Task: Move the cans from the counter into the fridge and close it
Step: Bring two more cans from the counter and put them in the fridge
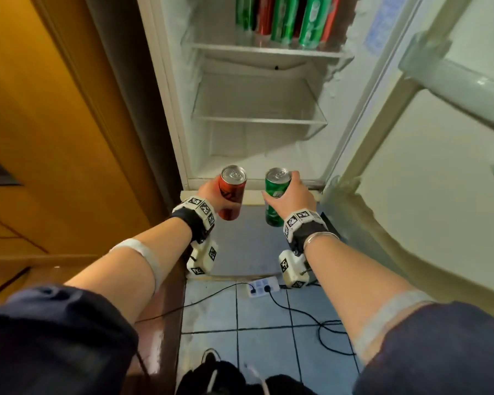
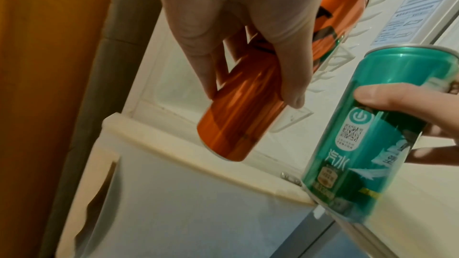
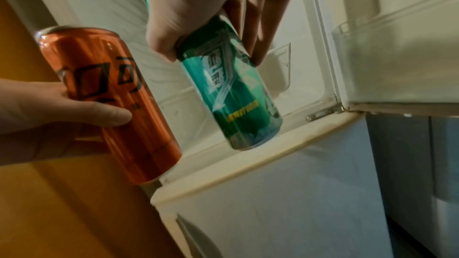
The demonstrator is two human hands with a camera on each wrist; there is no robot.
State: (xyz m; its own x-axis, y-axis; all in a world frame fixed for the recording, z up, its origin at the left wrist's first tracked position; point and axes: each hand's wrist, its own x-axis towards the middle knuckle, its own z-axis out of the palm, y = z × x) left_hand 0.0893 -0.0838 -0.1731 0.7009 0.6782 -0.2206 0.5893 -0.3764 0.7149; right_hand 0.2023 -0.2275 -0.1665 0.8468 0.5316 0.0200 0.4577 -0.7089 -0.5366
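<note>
My left hand (image 1: 211, 196) grips a red can (image 1: 232, 192) upright, just in front of the open fridge's (image 1: 257, 89) bottom edge. Beside it my right hand (image 1: 293, 192) grips a green can (image 1: 277, 192) at the same height. In the left wrist view my fingers (image 2: 285, 66) wrap the red can (image 2: 238, 123), with the green can (image 2: 365, 134) to its right. The right wrist view has the green can (image 3: 238, 101) in my grip and the red can (image 3: 119, 101) at left. Several red and green cans (image 1: 285, 19) stand on the top shelf.
The fridge door (image 1: 428, 155) stands open at right, with a door bin (image 3: 397, 66) near my right hand. Two glass shelves (image 1: 257, 121) lie below the cans. A wooden cabinet (image 1: 40, 124) is on the left. A power strip (image 1: 261, 286) and cables lie on the tiled floor.
</note>
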